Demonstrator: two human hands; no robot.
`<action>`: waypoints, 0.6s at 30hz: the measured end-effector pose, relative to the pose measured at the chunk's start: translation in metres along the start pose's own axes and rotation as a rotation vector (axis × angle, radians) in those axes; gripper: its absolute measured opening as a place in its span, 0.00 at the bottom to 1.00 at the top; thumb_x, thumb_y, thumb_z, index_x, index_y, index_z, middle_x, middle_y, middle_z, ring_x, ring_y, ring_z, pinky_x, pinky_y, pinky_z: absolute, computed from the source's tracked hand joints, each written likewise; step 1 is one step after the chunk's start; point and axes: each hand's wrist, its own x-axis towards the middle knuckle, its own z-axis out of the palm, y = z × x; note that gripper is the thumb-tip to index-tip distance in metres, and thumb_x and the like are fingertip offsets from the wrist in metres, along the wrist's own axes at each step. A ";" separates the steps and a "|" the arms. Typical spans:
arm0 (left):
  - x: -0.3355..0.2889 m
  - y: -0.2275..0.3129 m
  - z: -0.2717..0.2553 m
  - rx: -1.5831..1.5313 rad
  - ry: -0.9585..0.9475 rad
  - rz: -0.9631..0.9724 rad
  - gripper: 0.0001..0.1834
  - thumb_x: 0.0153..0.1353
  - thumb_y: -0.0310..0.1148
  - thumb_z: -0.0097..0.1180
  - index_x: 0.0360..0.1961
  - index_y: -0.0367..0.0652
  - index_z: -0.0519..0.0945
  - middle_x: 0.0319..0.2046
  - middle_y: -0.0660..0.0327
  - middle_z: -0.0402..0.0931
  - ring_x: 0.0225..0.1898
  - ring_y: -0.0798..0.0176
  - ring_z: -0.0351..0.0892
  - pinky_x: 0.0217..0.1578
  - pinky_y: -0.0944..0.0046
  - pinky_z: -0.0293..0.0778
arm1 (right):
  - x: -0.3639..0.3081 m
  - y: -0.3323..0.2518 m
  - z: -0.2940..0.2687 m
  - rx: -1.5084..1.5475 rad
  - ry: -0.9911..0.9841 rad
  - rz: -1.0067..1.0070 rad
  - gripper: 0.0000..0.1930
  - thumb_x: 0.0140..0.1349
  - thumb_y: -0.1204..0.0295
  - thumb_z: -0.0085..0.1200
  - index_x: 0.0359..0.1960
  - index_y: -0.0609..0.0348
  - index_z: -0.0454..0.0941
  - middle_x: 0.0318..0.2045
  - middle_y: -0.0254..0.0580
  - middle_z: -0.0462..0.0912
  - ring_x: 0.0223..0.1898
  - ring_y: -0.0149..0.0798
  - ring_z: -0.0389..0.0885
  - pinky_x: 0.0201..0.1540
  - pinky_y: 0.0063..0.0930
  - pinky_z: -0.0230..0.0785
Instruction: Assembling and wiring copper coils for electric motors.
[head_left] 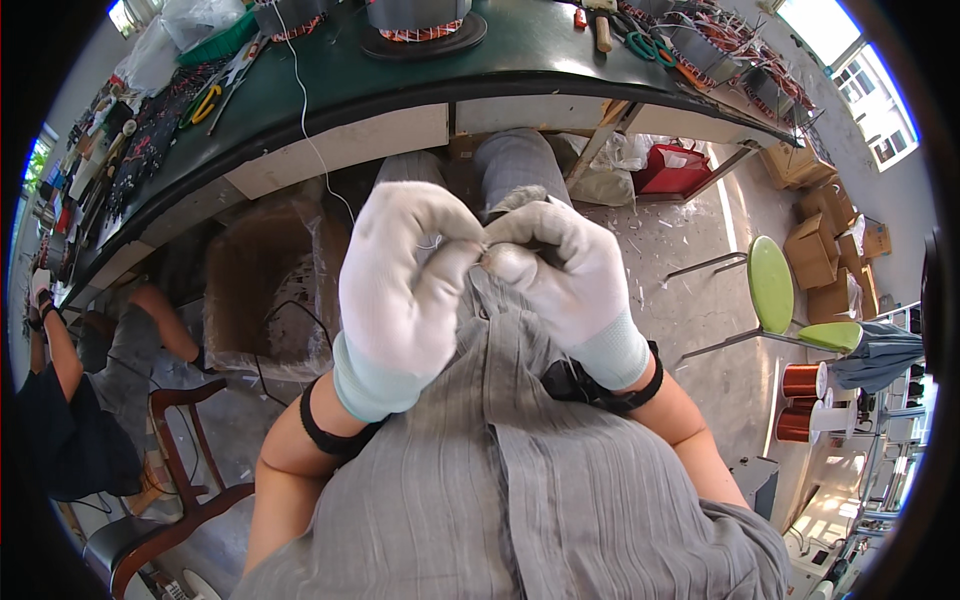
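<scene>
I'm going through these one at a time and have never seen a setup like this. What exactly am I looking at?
There is no machine here: you see a person's own left hand and right hand, both in white gloves. The one picture comes from a wide fisheye camera worn on the head, looking down, so straight edges bend near the rim.

The fingertips of both hands are pinched and meet in front of the body. A white thread runs from the bench toward the left hand; what sits between the fingertips is too small to tell.

On the bench are a gray core on a dark disc, yellow-handled scissors and other tools. Another person is at the far left.
</scene>
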 end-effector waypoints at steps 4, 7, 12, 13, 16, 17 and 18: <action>0.011 0.001 -0.007 -0.737 0.284 -0.423 0.08 0.75 0.32 0.52 0.45 0.37 0.77 0.41 0.60 0.78 0.39 0.67 0.77 0.48 0.63 0.77 | 0.001 -0.005 -0.001 -0.091 -0.103 0.151 0.04 0.66 0.78 0.58 0.40 0.66 0.79 0.33 0.35 0.81 0.35 0.28 0.78 0.39 0.23 0.72; 0.022 -0.024 -0.056 -1.576 0.105 -0.514 0.11 0.76 0.33 0.49 0.48 0.36 0.77 0.40 0.60 0.74 0.34 0.66 0.75 0.41 0.62 0.77 | 0.011 -0.013 -0.012 0.058 -0.215 0.584 0.04 0.70 0.78 0.50 0.43 0.66 0.75 0.32 0.36 0.81 0.32 0.24 0.78 0.37 0.20 0.71; 0.063 -0.061 -0.074 -0.549 0.141 -0.297 0.16 0.71 0.28 0.55 0.55 0.30 0.74 0.37 0.61 0.75 0.28 0.75 0.64 0.28 0.73 0.64 | 0.080 0.034 -0.069 0.683 -0.411 0.269 0.10 0.74 0.74 0.47 0.53 0.61 0.76 0.44 0.39 0.82 0.34 0.25 0.81 0.37 0.18 0.72; 0.072 -0.060 -0.047 -0.380 -0.053 -0.325 0.18 0.69 0.29 0.58 0.55 0.30 0.75 0.38 0.61 0.76 0.30 0.75 0.66 0.30 0.73 0.66 | 0.104 0.050 -0.069 1.259 -0.564 0.271 0.13 0.76 0.70 0.48 0.56 0.61 0.75 0.47 0.41 0.82 0.36 0.28 0.81 0.37 0.20 0.72; 0.083 -0.071 0.015 -0.395 -0.631 -0.350 0.23 0.68 0.36 0.61 0.59 0.32 0.75 0.45 0.59 0.77 0.41 0.71 0.77 0.41 0.69 0.74 | 0.153 0.009 -0.021 1.326 -0.269 0.214 0.13 0.72 0.76 0.49 0.56 0.63 0.75 0.57 0.49 0.81 0.55 0.45 0.82 0.48 0.36 0.78; 0.087 -0.058 0.031 -0.386 -0.764 -0.438 0.24 0.68 0.37 0.62 0.58 0.32 0.75 0.44 0.61 0.78 0.39 0.71 0.78 0.41 0.69 0.74 | 0.178 0.037 -0.018 1.254 -0.318 0.020 0.14 0.69 0.76 0.52 0.55 0.59 0.77 0.58 0.48 0.80 0.53 0.46 0.83 0.49 0.36 0.78; 0.086 -0.063 0.037 -0.574 -0.742 -0.511 0.22 0.69 0.38 0.60 0.57 0.34 0.76 0.41 0.62 0.78 0.35 0.71 0.77 0.39 0.68 0.74 | 0.182 0.026 -0.019 1.271 -0.389 0.193 0.14 0.68 0.76 0.54 0.53 0.58 0.79 0.54 0.48 0.83 0.51 0.45 0.84 0.48 0.35 0.78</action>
